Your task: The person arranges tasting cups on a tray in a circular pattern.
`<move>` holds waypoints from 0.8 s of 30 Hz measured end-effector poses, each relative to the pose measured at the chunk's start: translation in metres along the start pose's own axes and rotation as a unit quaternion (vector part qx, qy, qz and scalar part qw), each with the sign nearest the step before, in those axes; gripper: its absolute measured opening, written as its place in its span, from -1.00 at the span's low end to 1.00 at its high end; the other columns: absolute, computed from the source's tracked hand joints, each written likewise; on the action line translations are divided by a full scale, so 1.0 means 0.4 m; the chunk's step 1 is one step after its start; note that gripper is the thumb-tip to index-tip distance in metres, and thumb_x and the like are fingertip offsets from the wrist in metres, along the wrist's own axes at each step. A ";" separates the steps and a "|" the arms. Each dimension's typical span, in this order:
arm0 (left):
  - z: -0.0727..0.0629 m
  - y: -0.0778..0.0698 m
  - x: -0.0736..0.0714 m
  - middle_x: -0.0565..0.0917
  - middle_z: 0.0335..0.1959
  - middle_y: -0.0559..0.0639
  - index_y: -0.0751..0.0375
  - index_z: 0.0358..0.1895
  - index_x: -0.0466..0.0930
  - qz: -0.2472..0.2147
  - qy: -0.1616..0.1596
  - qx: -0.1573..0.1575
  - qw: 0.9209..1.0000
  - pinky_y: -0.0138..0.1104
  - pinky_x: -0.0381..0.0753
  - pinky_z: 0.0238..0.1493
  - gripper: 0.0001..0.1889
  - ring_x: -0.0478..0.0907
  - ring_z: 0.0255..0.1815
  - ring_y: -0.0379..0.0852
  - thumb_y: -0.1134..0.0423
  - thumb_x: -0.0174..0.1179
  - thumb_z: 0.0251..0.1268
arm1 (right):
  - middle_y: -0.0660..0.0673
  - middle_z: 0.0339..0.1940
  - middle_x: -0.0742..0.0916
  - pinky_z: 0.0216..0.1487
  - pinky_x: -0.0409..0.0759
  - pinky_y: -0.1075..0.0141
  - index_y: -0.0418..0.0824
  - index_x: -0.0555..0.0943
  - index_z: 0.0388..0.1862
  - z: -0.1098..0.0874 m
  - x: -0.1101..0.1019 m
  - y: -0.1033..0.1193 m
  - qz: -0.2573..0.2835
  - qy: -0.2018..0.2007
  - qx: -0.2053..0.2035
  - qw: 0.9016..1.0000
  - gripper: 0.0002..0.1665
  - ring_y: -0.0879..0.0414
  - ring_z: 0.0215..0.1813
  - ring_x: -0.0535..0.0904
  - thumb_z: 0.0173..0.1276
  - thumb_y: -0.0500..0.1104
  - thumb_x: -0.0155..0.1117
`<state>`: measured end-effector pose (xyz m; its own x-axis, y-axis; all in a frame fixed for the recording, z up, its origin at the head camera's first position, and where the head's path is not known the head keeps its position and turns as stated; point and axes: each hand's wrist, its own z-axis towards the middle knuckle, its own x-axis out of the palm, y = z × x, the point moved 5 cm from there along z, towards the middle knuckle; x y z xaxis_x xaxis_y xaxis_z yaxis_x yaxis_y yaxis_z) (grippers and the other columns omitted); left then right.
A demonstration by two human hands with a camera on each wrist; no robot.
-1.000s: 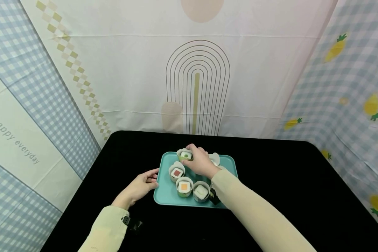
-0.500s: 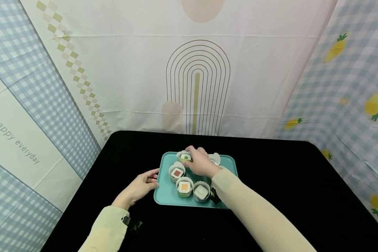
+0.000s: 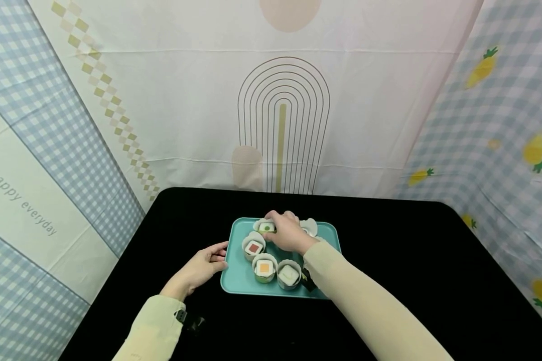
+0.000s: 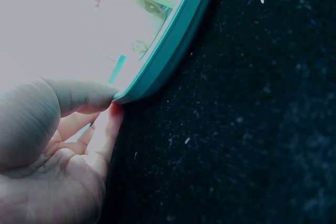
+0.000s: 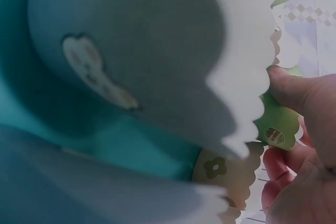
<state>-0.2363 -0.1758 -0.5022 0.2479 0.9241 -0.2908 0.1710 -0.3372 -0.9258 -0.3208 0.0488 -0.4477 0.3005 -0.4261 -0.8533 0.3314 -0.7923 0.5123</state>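
In the head view a turquoise tray (image 3: 236,281) lies on the black table. My left hand (image 3: 199,268) pinches its left rim, the thumb on top and a fingertip below in the left wrist view. At the tray's back left, my right hand (image 3: 289,231) pinches a green paper baking cup (image 5: 278,121) by its side; a white square piece with a green dot (image 3: 267,227) sits inside. Nearer stand baking cups with a red-centred piece (image 3: 254,247), an orange-centred piece (image 3: 264,268) and a pale green piece (image 3: 289,275). The right hand and sleeve hide part of the tray.
Another pale baking cup (image 3: 309,226) stands behind the right wrist. A dark object (image 3: 307,281) shows beside the right sleeve. A patterned white cloth (image 3: 198,110) hangs behind the table (image 3: 388,250), with checked cloths at both sides.
My right hand has come down slightly, towards me, with the green baking cup. The left hand and the tray have stayed in place.
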 end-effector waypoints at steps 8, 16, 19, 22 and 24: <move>0.002 0.003 -0.001 0.47 0.08 0.09 0.12 0.46 0.26 0.004 0.003 0.008 1.000 -0.15 0.52 0.03 -0.40 0.48 0.00 -0.06 0.39 0.14 0.37 | -0.02 0.11 0.60 0.27 0.15 0.03 -0.07 0.47 0.27 -0.005 -0.004 0.006 -0.011 0.001 -0.020 1.000 -0.44 -0.03 0.16 0.30 0.32 0.01 0.35; -0.001 -0.001 -0.001 0.47 0.09 0.09 0.10 0.45 0.26 0.003 0.005 0.002 1.000 -0.15 0.53 0.03 -0.40 0.48 0.01 -0.04 0.38 0.15 0.37 | -0.06 0.17 0.58 0.14 0.22 0.05 -0.07 0.51 0.30 -0.008 -0.020 -0.005 -0.030 0.001 -0.035 0.999 -0.36 -0.04 0.14 0.31 0.27 0.08 0.38; -0.003 -0.003 0.000 0.47 0.09 0.08 0.09 0.45 0.27 0.000 0.003 -0.003 1.000 -0.14 0.53 0.02 -0.40 0.47 0.01 -0.05 0.38 0.15 0.37 | -0.08 0.18 0.57 0.16 0.21 0.04 -0.09 0.52 0.28 -0.010 -0.021 -0.005 -0.028 0.000 -0.037 0.999 -0.37 -0.05 0.14 0.31 0.27 0.07 0.38; -0.005 -0.005 0.002 0.46 0.10 0.09 0.11 0.45 0.26 -0.005 0.004 -0.002 1.000 -0.12 0.53 0.01 -0.40 0.47 0.00 -0.05 0.38 0.16 0.37 | -0.09 0.20 0.55 0.17 0.21 0.04 -0.10 0.51 0.30 -0.013 -0.022 -0.005 -0.019 -0.003 -0.038 0.999 -0.36 -0.04 0.12 0.30 0.28 0.05 0.38; -0.007 -0.006 0.002 0.46 0.10 0.10 0.12 0.45 0.26 -0.008 0.003 0.000 1.000 -0.12 0.53 0.01 -0.40 0.47 0.00 -0.05 0.38 0.16 0.37 | -0.10 0.21 0.54 0.18 0.24 0.04 -0.10 0.50 0.31 -0.018 -0.030 -0.006 -0.009 -0.011 -0.033 0.999 -0.37 -0.03 0.11 0.31 0.29 0.03 0.38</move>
<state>-0.2338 -0.1746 -0.4994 0.2511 0.9280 -0.2754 0.1748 -0.3233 -0.9300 -0.3189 0.0590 -0.4380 0.2750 -0.4216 -0.8641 0.3959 -0.7694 0.5013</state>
